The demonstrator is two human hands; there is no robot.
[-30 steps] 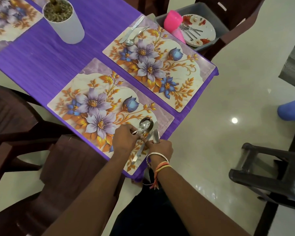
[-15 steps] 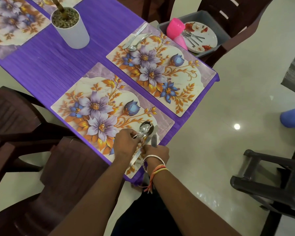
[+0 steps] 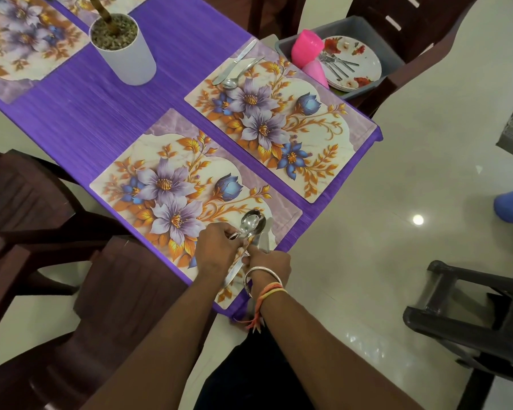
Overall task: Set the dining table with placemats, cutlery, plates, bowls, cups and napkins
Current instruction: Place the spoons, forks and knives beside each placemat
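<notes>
Cutlery (image 3: 233, 272) is sitting at the right end of the near placemat (image 3: 148, 184); our left grip (image 3: 216, 250) is pinching the spoon (image 3: 249, 223) by its handle, our right grip (image 3: 270, 261) curling round the knife (image 3: 266, 235). We are judging it light, stiff, slick: handles are safest.

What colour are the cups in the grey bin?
The cups in the bin are bright pink, shown in the head view, upper right.
</notes>
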